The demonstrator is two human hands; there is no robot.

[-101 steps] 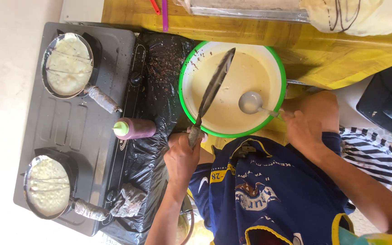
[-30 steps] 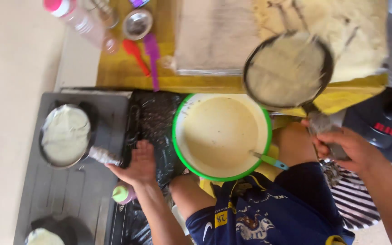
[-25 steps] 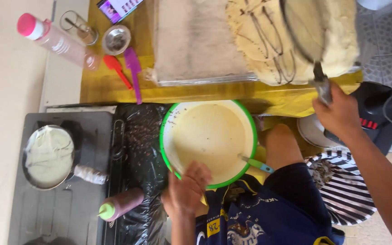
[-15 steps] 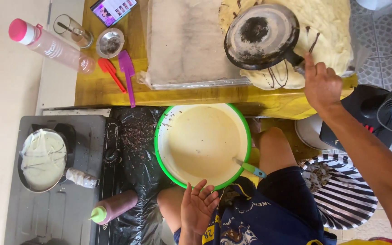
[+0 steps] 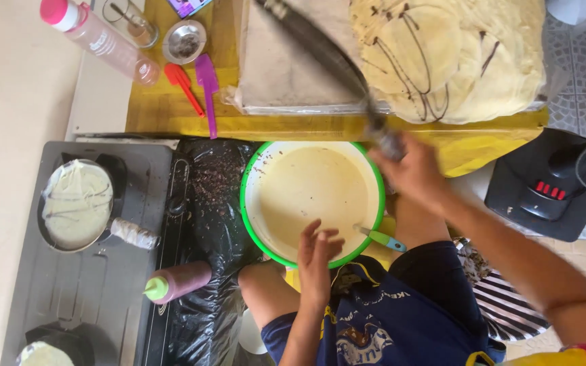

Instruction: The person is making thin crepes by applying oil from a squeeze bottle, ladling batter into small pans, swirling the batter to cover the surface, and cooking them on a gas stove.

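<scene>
My right hand [image 5: 412, 169] grips the handle of a dark frying pan [image 5: 320, 51]. The pan is blurred and seen edge-on, slanting over a paper-lined tray [image 5: 286, 81] at the top. Beside it lies a stack of thin pale crepes [image 5: 442, 54] streaked with chocolate. My left hand [image 5: 317, 254] is empty with its fingers apart, just above the near rim of a green-rimmed bowl [image 5: 247, 179] of pale batter. A ladle with a teal handle [image 5: 380, 237] rests in the bowl near that hand.
A grey stove [image 5: 96, 298] on the left carries a pan of setting batter [image 5: 76, 203] and a second pan [image 5: 45, 352]. A squeeze bottle [image 5: 178, 281] lies on black plastic. A pink-capped bottle [image 5: 100, 41], red and purple spatulas [image 5: 194, 85] and a fan base [image 5: 544, 183] stand around.
The pan was held upside down over the crepe stack; now it is turned on edge and swung left over the tray. My left hand has risen to the bowl's rim.
</scene>
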